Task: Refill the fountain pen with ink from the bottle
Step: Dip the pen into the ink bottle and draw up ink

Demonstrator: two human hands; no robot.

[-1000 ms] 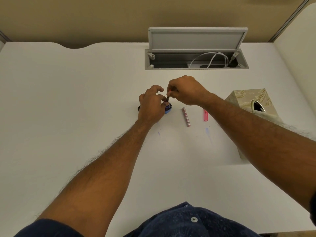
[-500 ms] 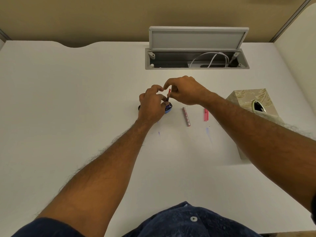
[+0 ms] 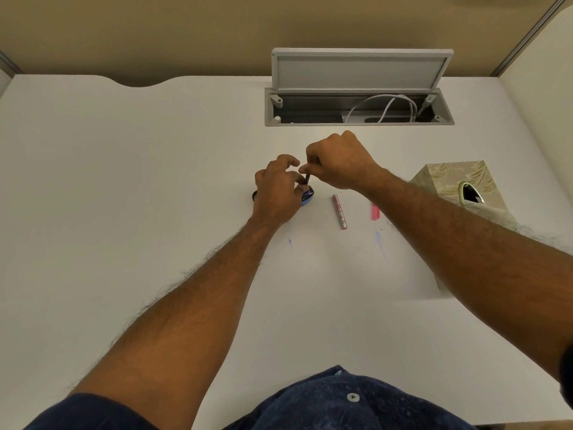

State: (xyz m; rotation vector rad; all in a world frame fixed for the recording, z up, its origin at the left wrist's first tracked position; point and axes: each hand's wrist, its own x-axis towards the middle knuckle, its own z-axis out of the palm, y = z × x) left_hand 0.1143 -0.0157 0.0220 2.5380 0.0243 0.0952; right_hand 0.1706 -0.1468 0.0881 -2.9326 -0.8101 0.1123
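Note:
My left hand (image 3: 277,189) wraps around a small ink bottle (image 3: 308,197) with a blue label, standing on the white desk (image 3: 155,181); the hand hides most of it. My right hand (image 3: 338,161) pinches a thin dark pen part (image 3: 307,179) upright, its lower end at the bottle's mouth. A dark round bottle cap (image 3: 255,195) peeks out left of my left hand. A silver and red patterned pen barrel (image 3: 339,211) lies on the desk right of the bottle. Further right lies a pink pen piece (image 3: 375,211).
A patterned tissue box (image 3: 459,184) stands at the right, partly behind my right forearm. An open grey cable hatch (image 3: 359,110) with white cables is set into the desk at the back. Faint blue ink smears (image 3: 379,238) mark the desk near the pen parts.
The pen part in my right hand rose slightly half a second ago and is now lowered again to the bottle's mouth. My left hand stays on the bottle.

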